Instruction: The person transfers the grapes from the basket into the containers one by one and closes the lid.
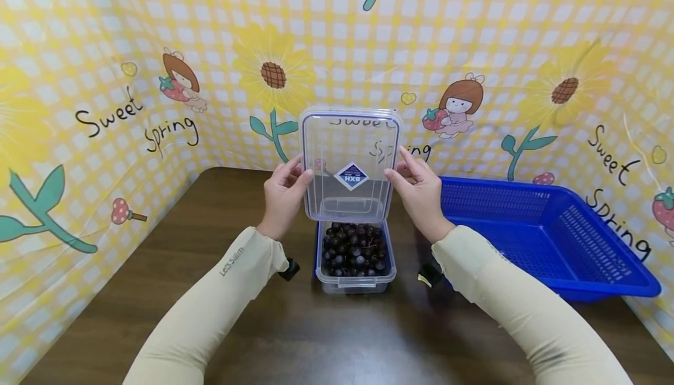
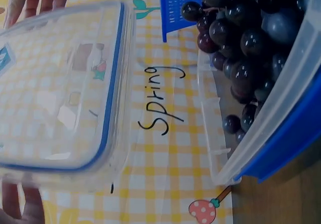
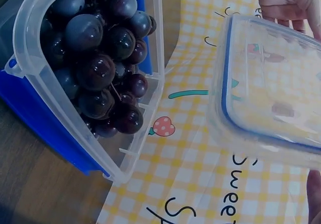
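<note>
A clear plastic lid [image 1: 337, 145] with a blue seal line and a diamond-shaped sticker stands nearly upright above the far end of a clear food container [image 1: 363, 284]. My left hand [image 1: 281, 198] pinches the lid's left edge, thumb on the near face. On the opposite edge, my right hand [image 1: 421, 195] grips it the same way. Dark purple grapes [image 1: 351, 250] fill the container, which sits on the table below the lid. Both wrist views show the grapes [image 3: 95, 71] close up, and blue side flaps [image 2: 296, 133] hang along the container's sides.
On the right of the brown wooden table [image 1: 253, 326] lies a large blue plastic basket [image 1: 532, 233] with slotted walls, partly behind my right forearm. A yellow checked cloth [image 1: 337, 51] with flowers and lettering surrounds the table at the back and sides.
</note>
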The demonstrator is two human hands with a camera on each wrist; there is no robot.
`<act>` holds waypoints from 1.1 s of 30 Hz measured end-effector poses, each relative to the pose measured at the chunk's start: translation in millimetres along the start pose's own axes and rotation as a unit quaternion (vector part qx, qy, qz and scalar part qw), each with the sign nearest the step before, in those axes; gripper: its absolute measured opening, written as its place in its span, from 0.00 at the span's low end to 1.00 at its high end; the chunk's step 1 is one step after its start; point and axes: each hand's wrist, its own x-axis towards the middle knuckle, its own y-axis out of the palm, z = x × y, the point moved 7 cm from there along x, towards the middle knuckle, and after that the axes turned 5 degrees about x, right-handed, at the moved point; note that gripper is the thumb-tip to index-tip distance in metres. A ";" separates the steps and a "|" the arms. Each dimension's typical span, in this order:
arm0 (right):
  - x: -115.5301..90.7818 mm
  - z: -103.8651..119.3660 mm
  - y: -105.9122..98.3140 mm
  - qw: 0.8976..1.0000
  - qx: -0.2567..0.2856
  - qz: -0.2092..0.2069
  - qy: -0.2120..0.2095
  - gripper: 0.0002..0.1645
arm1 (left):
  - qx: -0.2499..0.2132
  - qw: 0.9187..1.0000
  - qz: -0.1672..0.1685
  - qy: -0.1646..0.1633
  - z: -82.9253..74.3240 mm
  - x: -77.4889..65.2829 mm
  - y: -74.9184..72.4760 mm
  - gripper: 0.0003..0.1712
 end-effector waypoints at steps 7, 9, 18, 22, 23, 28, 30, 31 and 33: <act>5.1 -20.9 1.7 0.985 0.038 0.036 0.163 0.29 | -0.049 0.987 0.068 -0.138 17.2 3.4 3.0 0.21; 3.4 -30.9 4.3 0.965 0.070 0.038 0.248 0.29 | -0.084 0.969 0.092 -0.212 27.3 1.3 5.6 0.23; -0.5 -60.9 12.2 0.902 0.055 0.053 0.426 0.27 | -0.085 0.887 0.176 -0.418 55.3 -15.9 14.3 0.27; -0.2 -74.5 12.5 0.896 0.038 0.050 0.440 0.25 | -0.066 0.873 0.197 -0.442 64.3 -20.1 16.4 0.28; -0.5 -78.2 12.3 0.895 0.032 0.050 0.443 0.25 | -0.063 0.870 0.203 -0.445 66.7 -20.9 17.3 0.28; -6.5 -92.2 11.5 0.887 0.010 0.052 0.458 0.25 | -0.054 0.861 0.219 -0.457 79.8 -24.8 21.4 0.29; -10.0 -94.4 11.8 0.885 0.004 0.056 0.462 0.25 | -0.041 0.860 0.219 -0.458 85.4 -26.6 22.3 0.29; -11.5 -95.5 12.3 0.884 -0.001 0.061 0.463 0.25 | -0.030 0.861 0.218 -0.458 88.2 -27.5 22.6 0.28; -14.7 -97.1 13.4 0.883 -0.015 0.075 0.463 0.25 | -0.005 0.863 0.222 -0.455 93.0 -29.6 23.3 0.27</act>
